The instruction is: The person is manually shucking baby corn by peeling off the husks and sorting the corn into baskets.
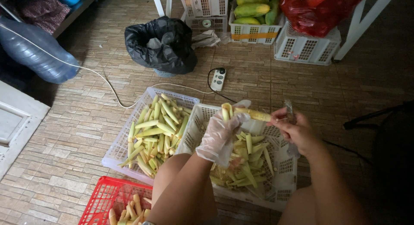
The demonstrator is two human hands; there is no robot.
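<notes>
Head view: I see left hand (219, 136), in a clear glove, fingers clamped on a baby corn ear (252, 114) above the white peel basket (282, 182). Right hand (296, 132) at 3 o'clock of it, fingers wrapped on a knife (290, 113). White basket of unpeeled corn (125, 141) at 9 o'clock.

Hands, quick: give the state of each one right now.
Left hand, in a clear plastic glove: closed on a pale yellow baby corn ear.
Right hand, bare: closed on a small knife.

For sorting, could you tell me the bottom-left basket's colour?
Red basket, clearest in the head view.
</notes>
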